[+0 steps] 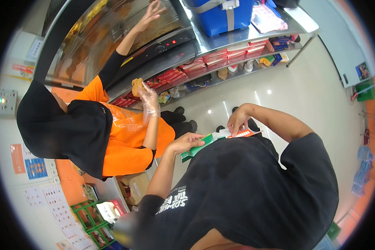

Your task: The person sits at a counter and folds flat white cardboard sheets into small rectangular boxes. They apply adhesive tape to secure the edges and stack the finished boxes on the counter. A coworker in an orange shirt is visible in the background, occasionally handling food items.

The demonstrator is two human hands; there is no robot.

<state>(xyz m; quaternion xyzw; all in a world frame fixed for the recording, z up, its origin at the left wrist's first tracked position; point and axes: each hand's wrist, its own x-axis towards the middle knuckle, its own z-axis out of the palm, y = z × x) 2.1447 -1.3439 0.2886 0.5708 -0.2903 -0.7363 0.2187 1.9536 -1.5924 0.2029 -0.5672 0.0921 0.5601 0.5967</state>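
Observation:
In front of my black shirt I hold a folding carton [205, 143], green at one end, with white and orange-red panels at the other. Its lower part is hidden behind my shirt. My left hand [187, 143] grips the green end, thumb on top. The fingers of my right hand [238, 120] are closed on the white and orange-red panel. Left of me stands a co-worker in an orange and black top. That person's plastic-gloved hand [150, 101] holds a piece of fried chicken [137, 86]; their other hand [152, 16] is raised by the glass warming cabinet [112, 41].
A steel counter [214, 43] runs along the far side, carrying a blue cooler box [223, 16]. Red packaging [216, 58] is stacked on its lower shelf. Green crates [89, 214] and a cardboard box [135, 185] sit behind the co-worker. Pale tiled floor [275, 89] lies beyond my hands.

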